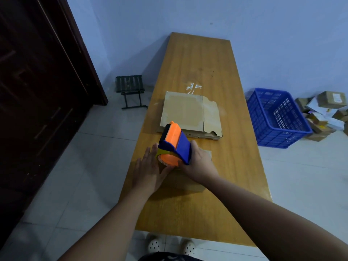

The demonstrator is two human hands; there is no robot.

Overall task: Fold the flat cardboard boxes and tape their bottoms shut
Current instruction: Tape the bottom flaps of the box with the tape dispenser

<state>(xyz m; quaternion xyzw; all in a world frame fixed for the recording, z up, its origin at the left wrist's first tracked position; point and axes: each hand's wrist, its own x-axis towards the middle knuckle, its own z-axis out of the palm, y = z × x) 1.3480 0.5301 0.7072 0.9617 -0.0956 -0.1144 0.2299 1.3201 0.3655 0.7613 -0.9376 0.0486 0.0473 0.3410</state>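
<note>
The two bare forearms reached forward from the bottom of the view to a low cardboard box [188, 182], which lay on the near half of the table [207, 59], close to its left edge. The right hand [199, 162] had its grip closed round the blue handle of the orange tape dispenser [175, 146], whose roll end was down on the top of the box. The left hand [148, 172] lay flat with straight fingers on the box just beside the roll and held nothing. The seam of the flaps was hidden under the hands, so I could not tell if tape was already on it.

In my judgement several things could go wrong from here. If the left hand lifted too early, the flaps could spring up and the tape would close over a gap. If the dispenser was pulled at an angle, the strip could run off the seam or wrinkle. A strong pull could also slide the light box, and it sat near the table's edge. The left fingers were very close to the roll and to the cutter, so they could be caught by the sticky tape or scratched.

Further along the table waited a stack of flat cardboard [188, 112], well apart from the hands. A blue crate [278, 119] stood on the floor at the right.
</note>
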